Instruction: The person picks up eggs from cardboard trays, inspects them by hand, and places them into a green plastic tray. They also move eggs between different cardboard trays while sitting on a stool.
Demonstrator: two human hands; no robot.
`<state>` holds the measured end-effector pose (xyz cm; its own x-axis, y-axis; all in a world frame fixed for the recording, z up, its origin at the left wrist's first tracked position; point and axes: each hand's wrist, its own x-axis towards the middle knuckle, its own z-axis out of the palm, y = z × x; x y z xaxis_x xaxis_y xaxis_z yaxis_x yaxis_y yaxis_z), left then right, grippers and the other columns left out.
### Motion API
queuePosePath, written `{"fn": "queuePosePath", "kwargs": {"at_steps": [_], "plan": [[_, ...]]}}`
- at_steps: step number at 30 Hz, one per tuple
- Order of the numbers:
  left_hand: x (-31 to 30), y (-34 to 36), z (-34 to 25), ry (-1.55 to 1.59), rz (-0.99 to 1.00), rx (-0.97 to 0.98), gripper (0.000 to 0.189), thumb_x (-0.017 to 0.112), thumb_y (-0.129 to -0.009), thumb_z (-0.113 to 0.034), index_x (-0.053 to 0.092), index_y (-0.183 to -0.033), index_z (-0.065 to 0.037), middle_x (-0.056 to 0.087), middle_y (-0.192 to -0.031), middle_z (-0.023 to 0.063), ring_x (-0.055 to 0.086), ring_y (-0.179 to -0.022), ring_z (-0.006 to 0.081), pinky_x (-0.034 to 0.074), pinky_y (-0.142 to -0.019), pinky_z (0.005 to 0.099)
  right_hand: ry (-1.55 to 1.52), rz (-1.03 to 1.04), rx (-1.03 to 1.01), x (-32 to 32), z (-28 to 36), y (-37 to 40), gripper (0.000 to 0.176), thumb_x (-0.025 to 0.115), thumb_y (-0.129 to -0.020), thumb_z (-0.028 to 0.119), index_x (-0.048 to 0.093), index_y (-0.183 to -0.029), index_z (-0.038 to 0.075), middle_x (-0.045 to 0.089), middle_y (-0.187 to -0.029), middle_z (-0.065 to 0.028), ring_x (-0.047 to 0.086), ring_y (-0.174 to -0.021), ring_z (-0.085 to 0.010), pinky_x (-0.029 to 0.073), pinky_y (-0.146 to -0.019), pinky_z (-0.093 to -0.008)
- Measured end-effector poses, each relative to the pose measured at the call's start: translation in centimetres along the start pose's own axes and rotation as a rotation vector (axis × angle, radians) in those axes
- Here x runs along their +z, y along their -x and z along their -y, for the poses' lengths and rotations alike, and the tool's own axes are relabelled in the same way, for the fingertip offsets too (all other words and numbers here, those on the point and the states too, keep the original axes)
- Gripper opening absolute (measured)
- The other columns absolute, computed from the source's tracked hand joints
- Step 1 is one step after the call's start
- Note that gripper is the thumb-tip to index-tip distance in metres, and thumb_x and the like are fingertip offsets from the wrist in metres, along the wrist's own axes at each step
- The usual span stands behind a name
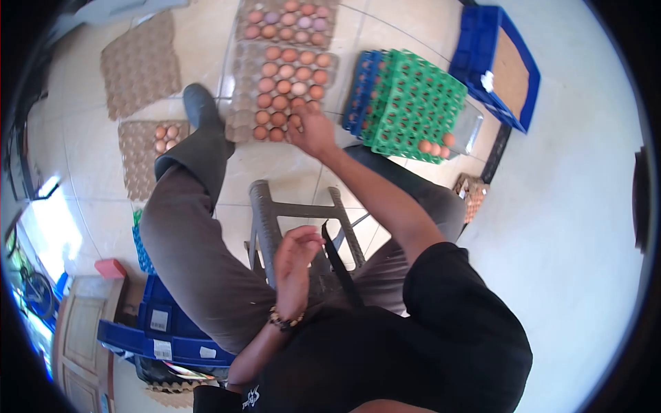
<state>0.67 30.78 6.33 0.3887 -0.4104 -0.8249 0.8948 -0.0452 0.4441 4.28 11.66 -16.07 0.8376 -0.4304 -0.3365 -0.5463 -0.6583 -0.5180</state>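
My right hand (pixel 311 131) reaches down to the lower right corner of a grey cardboard egg tray (pixel 239 103) on the floor, its fingers at the brown eggs (pixel 277 118) there. Whether an egg is between those fingers is hidden. Several rows of eggs fill most of that tray. My left hand (pixel 296 258), with a beaded bracelet at the wrist, hangs above the stool between my legs, fingers loosely curled and apart, nothing in it. Right of my right hand, a stack of green plastic trays (pixel 420 103) bears a few eggs (pixel 435 147) at its near corner.
Behind the egg tray lies another filled tray (pixel 248 38). At left are a bare cardboard tray (pixel 141 65) and one with a few eggs (pixel 138 165). Blue trays (pixel 361 93) and a blue crate (pixel 523 76) stand at right. A stool (pixel 260 206) and blue bins (pixel 155 316) are nearer.
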Motion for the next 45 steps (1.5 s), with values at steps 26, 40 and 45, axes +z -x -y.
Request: {"fn": "queuePosePath", "kwargs": {"at_steps": [26, 40, 45], "plan": [[1.4, 15.8, -1.1, -1.542, 0.138, 0.758, 0.050, 0.066, -0.084, -0.013, 0.051, -0.129, 0.001, 0.054, -0.126, 0.0220, 0.050, -0.122, 0.0412, 0.040, -0.102, 0.0427, -1.575, -0.307, 0.408, -29.1, -24.5, 17.5, 0.036, 0.061, -0.095, 0.036, 0.062, -0.102, 0.001, 0.066, -0.089, -0.0110, 0.065, -0.076, -0.0123, 0.052, -0.062, -0.0250], [5.1, 9.1, 2.2, 0.127, 0.512, 0.137, 0.054, 0.039, -0.101, -0.040, 0.045, -0.133, 0.004, 0.055, -0.130, 0.0221, 0.051, -0.124, 0.0314, 0.042, -0.107, 0.0462, -0.719, -0.546, -0.265, -17.9, 14.1, 35.3, 0.037, 0.077, -0.076, 0.006, 0.063, -0.110, 0.000, 0.065, -0.103, -0.0139, 0.065, -0.095, -0.0252, 0.052, -0.084, -0.0340], [2.4, 11.0, 3.3, 0.339, 0.576, 0.140, 0.048, 0.042, -0.100, -0.028, 0.042, -0.136, 0.003, 0.051, -0.134, 0.0242, 0.048, -0.128, 0.0320, 0.039, -0.109, 0.0478, -0.670, -0.524, -0.320, -16.5, 15.5, 35.6, 0.033, 0.075, -0.078, 0.010, 0.067, -0.109, 0.001, 0.066, -0.100, -0.0147, 0.062, -0.085, -0.0227, 0.050, -0.073, -0.0317]]}}
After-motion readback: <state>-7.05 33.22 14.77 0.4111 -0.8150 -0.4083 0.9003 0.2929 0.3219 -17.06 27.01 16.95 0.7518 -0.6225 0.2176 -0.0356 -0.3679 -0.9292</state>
